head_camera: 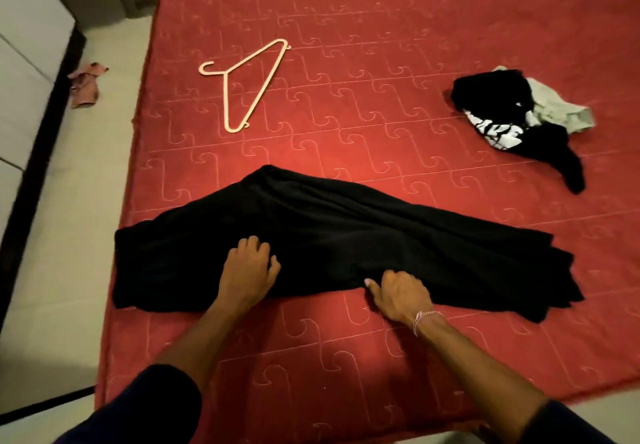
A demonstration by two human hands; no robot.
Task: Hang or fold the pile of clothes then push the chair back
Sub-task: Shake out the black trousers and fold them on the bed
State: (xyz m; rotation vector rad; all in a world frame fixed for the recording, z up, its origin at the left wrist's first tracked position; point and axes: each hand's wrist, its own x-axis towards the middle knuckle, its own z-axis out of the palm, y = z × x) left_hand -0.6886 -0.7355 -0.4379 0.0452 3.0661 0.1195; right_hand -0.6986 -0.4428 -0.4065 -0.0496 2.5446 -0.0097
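Left hand (pixel 250 263) curled, pressing black garment (pixel 346 235) on bed (pixel 381 45); right hand (pixel 398 293) pinches hem. Fold barely begun; clothes pile (pixel 512 121), hanger (pixel 242 83) untouched; chair unseen.

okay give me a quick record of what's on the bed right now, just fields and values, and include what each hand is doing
surface: red quilted bed cover
garment in work: black garment spread flat near the front edge
left hand: left hand rests on the garment, fingers curled into the cloth
right hand: right hand pinches the garment's near edge
hanger: cream hanger lying empty, far left of the bed
remaining pile: black printed and grey clothes bunched at far right
floor: reddish cloth left of the bed
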